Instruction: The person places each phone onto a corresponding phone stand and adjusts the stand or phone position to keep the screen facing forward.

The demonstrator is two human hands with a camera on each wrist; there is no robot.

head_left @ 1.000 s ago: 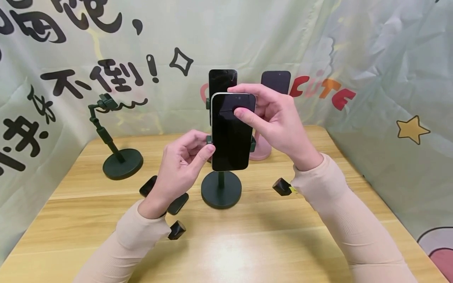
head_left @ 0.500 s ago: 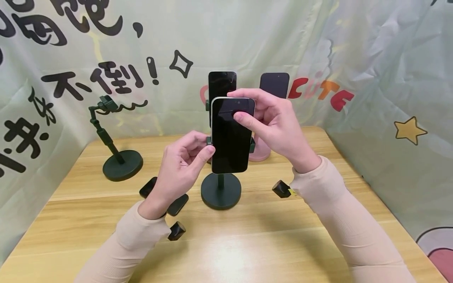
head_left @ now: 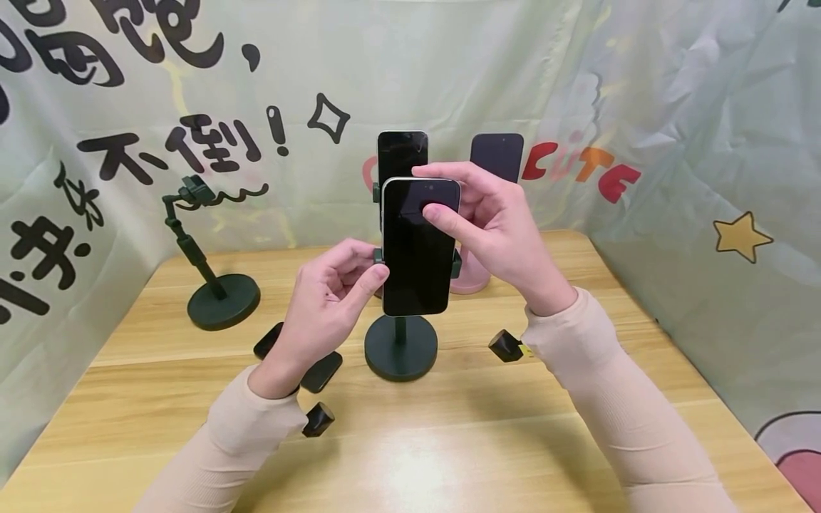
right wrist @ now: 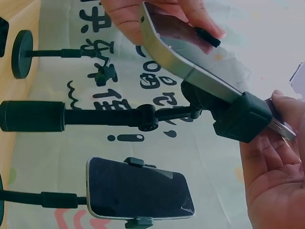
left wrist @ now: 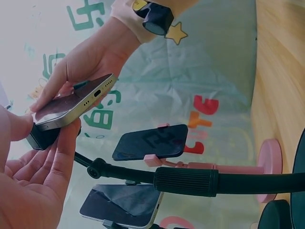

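Phone pinched by right hand, backdrop reading "CUTE", "不倒!"

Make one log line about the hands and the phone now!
left hand: pinches clamp; right hand: pinches top of front phone; front phone: in clamp; green stand: on table

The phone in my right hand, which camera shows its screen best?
Head: the phone faces that camera, your right hand covering just part of its screen. Left wrist shows the screen slanted, plus the charging port; right wrist, also slanted, with a long edge partly behind the clamp.
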